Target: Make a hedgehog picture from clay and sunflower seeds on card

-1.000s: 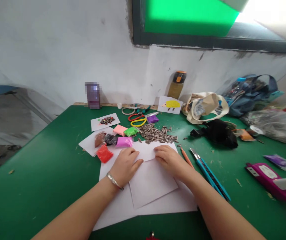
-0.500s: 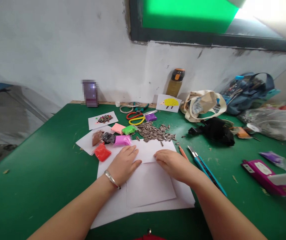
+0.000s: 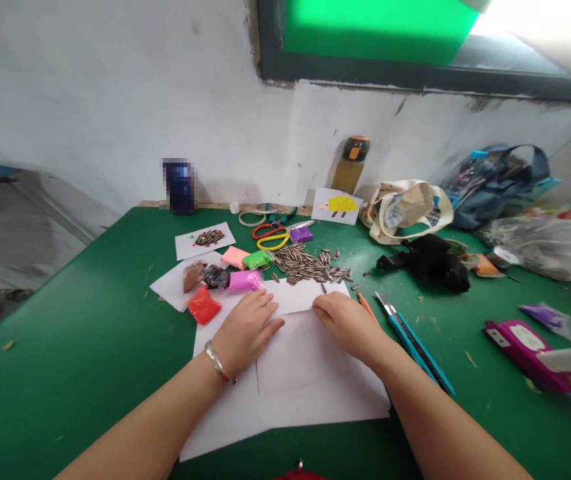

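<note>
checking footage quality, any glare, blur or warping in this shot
Head view: window top right blown out to white; a blurred patch hides the blue can; wide-angle bending at the edges; left hand, right hand and white paper evenly lit and sharp.

a green table (image 3: 80, 320) runs up to a white wall and carries everything here. white paper sheets (image 3: 295, 393) lie at its near middle, with small coloured clay bags (image 3: 225, 277) just beyond them on the left, partly on another white sheet. a pile of sunflower seeds (image 3: 310, 265) sits behind the sheets, and red and yellow scissors (image 3: 271, 237) lie behind the seeds. a small card with seeds stuck on it (image 3: 204, 240) lies to the left. to the right of the sheets lie an orange pencil (image 3: 365, 304) and a teal utility knife (image 3: 412, 341). a magenta case (image 3: 532, 347) rests near the right edge. a cloth bag (image 3: 405, 207), a black bundle (image 3: 432, 261) and a bottle (image 3: 351, 165) stand toward the wall.
</note>
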A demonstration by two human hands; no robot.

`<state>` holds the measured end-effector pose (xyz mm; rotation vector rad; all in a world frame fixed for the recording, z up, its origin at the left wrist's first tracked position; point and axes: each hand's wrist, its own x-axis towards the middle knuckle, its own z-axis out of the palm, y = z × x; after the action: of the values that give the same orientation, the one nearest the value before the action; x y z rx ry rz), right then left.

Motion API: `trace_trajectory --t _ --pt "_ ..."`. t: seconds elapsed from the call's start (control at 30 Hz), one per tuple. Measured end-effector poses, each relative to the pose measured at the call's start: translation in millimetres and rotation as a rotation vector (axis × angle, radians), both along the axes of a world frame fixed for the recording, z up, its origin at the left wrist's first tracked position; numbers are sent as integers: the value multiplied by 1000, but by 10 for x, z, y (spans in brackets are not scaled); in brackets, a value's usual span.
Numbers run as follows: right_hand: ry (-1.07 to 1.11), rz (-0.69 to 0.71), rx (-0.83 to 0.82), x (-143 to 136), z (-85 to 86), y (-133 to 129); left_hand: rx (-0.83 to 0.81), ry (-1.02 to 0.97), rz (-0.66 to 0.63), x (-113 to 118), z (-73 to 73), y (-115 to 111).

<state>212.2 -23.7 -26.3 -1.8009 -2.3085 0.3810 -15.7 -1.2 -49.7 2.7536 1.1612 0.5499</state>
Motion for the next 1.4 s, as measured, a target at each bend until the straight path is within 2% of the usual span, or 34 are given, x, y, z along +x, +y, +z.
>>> trace_trajectory --t 0.13,0.43,0.67,0.87,1.4 --pt "-63 -43 -16 -44 -56 37 -1 33 -15 46 18 -59" --pt "-182 -105 -55 -78 -203 103 18 93 -3 95 -46 -64" --pt "-217 -94 16 -95 -255 100 17 112 -10 115 -23 -83" --pt "-249 -95 21 -111 -226 92 14 74 -12 102 -42 -75" --pt "-115 -164 21 102 -176 103 -1 65 -17 95 -52 -74"
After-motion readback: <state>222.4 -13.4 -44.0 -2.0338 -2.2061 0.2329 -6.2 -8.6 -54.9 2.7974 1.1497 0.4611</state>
